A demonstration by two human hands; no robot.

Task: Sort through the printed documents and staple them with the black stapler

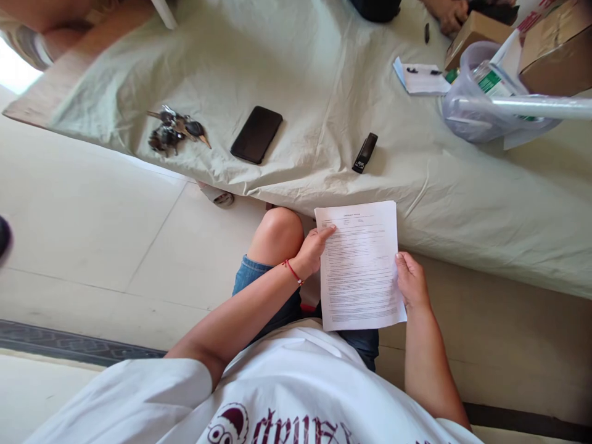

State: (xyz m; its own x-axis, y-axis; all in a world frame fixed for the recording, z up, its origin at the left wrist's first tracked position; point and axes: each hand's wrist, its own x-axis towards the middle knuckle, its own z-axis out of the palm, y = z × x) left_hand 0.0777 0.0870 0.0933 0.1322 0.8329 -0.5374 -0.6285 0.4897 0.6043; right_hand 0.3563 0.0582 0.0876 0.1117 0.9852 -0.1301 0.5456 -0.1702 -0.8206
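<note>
A printed sheet of paper is held over my lap with both hands. My left hand grips its left edge, thumb on the page, a red string around the wrist. My right hand holds the right edge, thumb on top. I sit in denim shorts and a white printed shirt, one knee raised beside the paper. Right in front lies a table covered with a pale green cloth.
On the cloth lie a black phone, a bunch of keys, a small black stapler, a notepad, a plastic bag and cardboard boxes. Another person's hand rests at the far edge.
</note>
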